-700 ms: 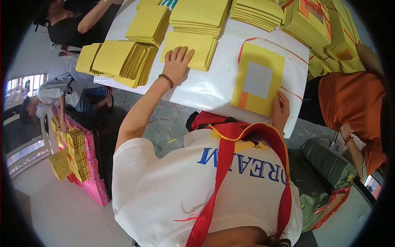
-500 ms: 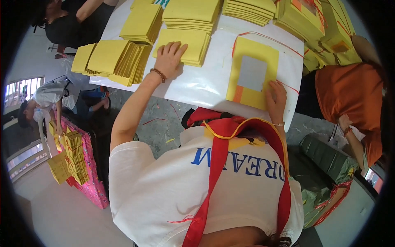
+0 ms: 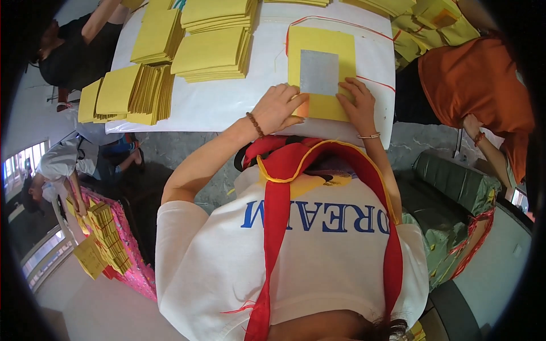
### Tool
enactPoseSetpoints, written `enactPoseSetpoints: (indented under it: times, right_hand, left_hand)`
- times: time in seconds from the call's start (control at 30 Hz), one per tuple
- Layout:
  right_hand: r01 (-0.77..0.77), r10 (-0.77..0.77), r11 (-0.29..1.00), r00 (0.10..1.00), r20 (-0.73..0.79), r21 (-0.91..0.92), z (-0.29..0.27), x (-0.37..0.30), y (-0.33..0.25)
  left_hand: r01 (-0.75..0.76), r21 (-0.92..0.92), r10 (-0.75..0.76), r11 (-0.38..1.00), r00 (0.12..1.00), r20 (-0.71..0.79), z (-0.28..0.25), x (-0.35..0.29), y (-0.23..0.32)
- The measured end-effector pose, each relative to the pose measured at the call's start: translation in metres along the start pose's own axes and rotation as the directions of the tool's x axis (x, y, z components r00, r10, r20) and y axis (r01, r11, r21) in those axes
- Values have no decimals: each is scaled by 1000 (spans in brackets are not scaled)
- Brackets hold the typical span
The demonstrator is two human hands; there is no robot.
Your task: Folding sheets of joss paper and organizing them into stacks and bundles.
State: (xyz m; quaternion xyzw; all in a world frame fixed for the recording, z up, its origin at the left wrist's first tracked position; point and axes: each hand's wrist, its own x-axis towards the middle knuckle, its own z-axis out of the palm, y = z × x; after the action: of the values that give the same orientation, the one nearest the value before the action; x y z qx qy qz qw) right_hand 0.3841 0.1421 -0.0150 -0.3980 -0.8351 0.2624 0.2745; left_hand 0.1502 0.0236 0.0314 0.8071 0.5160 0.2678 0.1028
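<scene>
A yellow paper sheet (image 3: 324, 42) with a silver square (image 3: 319, 72) in its middle lies on the white table (image 3: 227, 105). My left hand (image 3: 278, 108), a bead bracelet on its wrist, curls its fingers on the sheet's near left corner, where an orange edge (image 3: 302, 109) shows. My right hand (image 3: 359, 105), with a thin bangle, lies flat on the near right part of the sheet, fingers spread. A red string (image 3: 335, 21) loops around the sheet.
Stacks of yellow paper (image 3: 211, 52) fill the table's left and far side, with more stacks (image 3: 126, 94) at its left edge. A person in orange (image 3: 472, 79) works at right, another in black (image 3: 74, 54) at far left. Green bags (image 3: 449, 187) sit at right.
My left hand has come off the yellow stack at left and moved right to the sheet's near left corner. My right hand has shifted onto the sheet's near right part.
</scene>
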Motion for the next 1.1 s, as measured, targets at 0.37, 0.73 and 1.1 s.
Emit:
enactPoseSetpoints:
  times: [0.37,0.73,1.1]
  right_hand:
    - [-212,191,912,977,94,350,-1,2,20]
    - [-246,211,767,969,129,593,-7,7,12]
    - [-60,43,972,996,81,227,-3,-2,21]
  left_hand:
    - [74,-286,-7,955,973,231,0,19,-23]
    - [360,-515,-155,778,904,398,2,23,-43]
    - [588,-674,-378,447,807,453,-6,20,-41]
